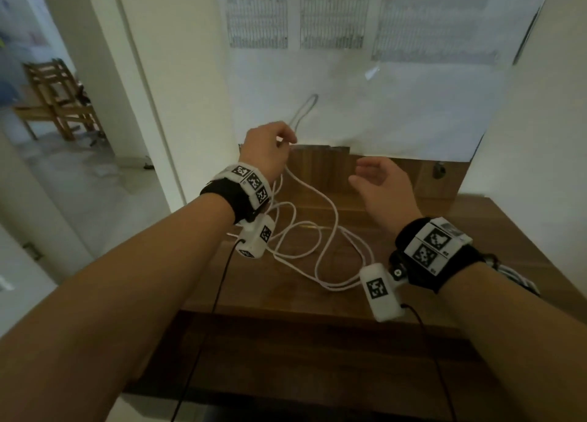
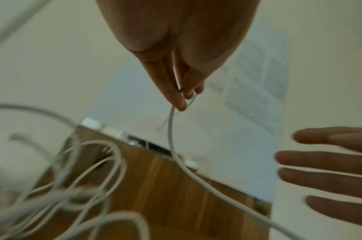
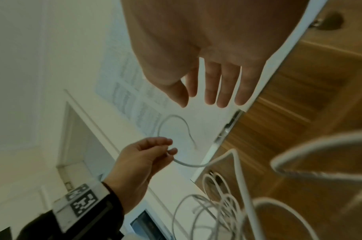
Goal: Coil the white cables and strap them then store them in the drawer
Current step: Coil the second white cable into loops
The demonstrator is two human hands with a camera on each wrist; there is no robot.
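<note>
White cables (image 1: 317, 240): loose tangle on desk (image 1: 476, 247); left hand (image 1: 270, 145) pinches one strand, right hand (image 1: 381, 186) spread empty; best wound in even loops.

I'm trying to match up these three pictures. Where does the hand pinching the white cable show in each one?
Head view: the left hand is upper centre, pinching the white cable.
Left wrist view: it hangs from the top, fingers pinching the cable.
Right wrist view: lower left of centre.
Shared landmark: the wooden table.
</note>
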